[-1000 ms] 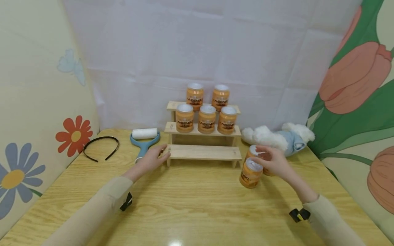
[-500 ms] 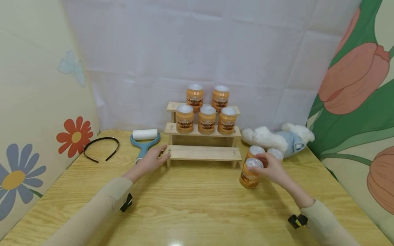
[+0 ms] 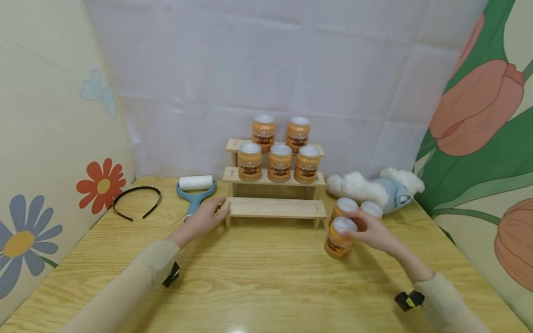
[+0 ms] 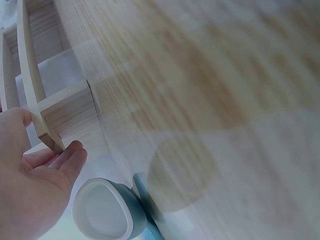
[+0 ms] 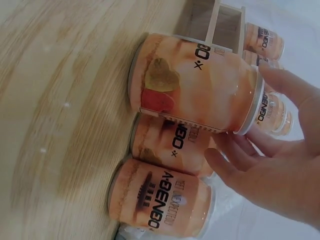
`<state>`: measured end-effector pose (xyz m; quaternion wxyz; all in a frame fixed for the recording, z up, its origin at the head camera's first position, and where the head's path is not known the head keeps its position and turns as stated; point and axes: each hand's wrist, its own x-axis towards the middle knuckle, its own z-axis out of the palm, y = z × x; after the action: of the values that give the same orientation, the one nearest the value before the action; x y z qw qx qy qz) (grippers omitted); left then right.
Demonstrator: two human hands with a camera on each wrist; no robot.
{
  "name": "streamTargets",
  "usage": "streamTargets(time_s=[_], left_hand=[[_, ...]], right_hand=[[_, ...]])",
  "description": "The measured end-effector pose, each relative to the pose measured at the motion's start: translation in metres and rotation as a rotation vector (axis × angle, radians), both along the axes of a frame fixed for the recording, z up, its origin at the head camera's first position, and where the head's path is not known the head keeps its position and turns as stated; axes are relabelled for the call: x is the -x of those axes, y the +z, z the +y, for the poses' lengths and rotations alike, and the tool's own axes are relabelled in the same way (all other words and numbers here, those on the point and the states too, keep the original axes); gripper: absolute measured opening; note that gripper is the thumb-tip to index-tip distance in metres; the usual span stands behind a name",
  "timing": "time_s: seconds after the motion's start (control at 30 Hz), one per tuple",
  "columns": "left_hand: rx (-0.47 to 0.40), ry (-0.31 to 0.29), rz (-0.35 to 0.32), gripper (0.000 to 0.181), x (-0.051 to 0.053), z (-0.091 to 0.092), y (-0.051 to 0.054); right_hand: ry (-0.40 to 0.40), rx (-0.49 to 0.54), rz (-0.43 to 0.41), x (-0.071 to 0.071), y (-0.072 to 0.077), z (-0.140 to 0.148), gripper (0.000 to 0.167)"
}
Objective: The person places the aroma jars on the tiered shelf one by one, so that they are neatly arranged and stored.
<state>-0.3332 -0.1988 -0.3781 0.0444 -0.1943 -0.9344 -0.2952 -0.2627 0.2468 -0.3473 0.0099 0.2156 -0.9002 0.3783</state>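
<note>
My right hand [image 3: 372, 231] pinches the top of the front orange can [image 3: 338, 243], thumb on one side of its white lid and fingers on the other. Close behind stand two more orange cans [image 5: 160, 197], one partly hidden. A three-step wooden shelf [image 3: 275, 206] stands mid-table, its lowest step bare. On its middle step are three orange cans [image 3: 280, 166], with two orange cans [image 3: 264, 134] on the top step. My left hand [image 4: 37, 170] holds the left end of the lowest step, thumb above and fingers beneath.
A blue lint roller [image 3: 195, 196] lies beside my left hand, with a black headband [image 3: 137, 188] farther left. Behind the right-hand cans lies a white plush toy [image 3: 374, 187] in blue clothing. White cloth [image 3: 266, 55] hangs behind the shelf.
My right hand has come down from above the cans, and its fingers have closed around the front can's top. That can has shifted slightly. My left hand stays at the shelf end.
</note>
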Motion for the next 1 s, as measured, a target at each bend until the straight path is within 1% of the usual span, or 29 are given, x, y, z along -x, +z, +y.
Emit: streamTargets(time_s=[0.2, 0.27, 0.37, 0.5, 0.63, 0.73, 0.77, 0.87, 1.0], left_hand=[[0.001, 0.002, 0.007, 0.058, 0.000, 0.000, 0.001], [-0.001, 0.001, 0.015, 0.058, 0.000, 0.000, 0.001], [-0.007, -0.002, 0.017, 0.057, 0.000, 0.000, 0.000], [-0.026, -0.009, 0.020, 0.058, 0.000, -0.001, -0.002], [-0.082, -0.024, 0.025, 0.061, 0.001, -0.002, -0.007], [-0.113, -0.037, 0.029, 0.064, 0.000, -0.003, -0.012], [-0.108, -0.032, 0.033, 0.065, 0.000, -0.003, -0.013], [-0.067, -0.022, 0.053, 0.065, -0.002, -0.003, -0.012], [0.005, -0.017, 0.062, 0.066, -0.002, -0.003, -0.005]], right_hand=[[0.115, 0.018, -0.011, 0.002, -0.001, 0.011, 0.050], [0.130, 0.018, -0.011, 0.002, -0.001, 0.012, 0.049], [0.097, 0.031, -0.044, 0.000, -0.002, 0.011, 0.056], [-0.035, 0.017, -0.108, -0.004, -0.005, 0.004, 0.067], [-0.134, 0.000, -0.151, -0.005, -0.009, -0.002, 0.067], [-0.156, 0.004, -0.158, -0.005, -0.010, -0.004, 0.065], [-0.162, 0.002, -0.157, -0.005, -0.010, -0.004, 0.065], [-0.167, -0.015, -0.156, -0.005, -0.009, -0.004, 0.066], [-0.174, -0.019, -0.157, -0.005, -0.008, -0.003, 0.066]])
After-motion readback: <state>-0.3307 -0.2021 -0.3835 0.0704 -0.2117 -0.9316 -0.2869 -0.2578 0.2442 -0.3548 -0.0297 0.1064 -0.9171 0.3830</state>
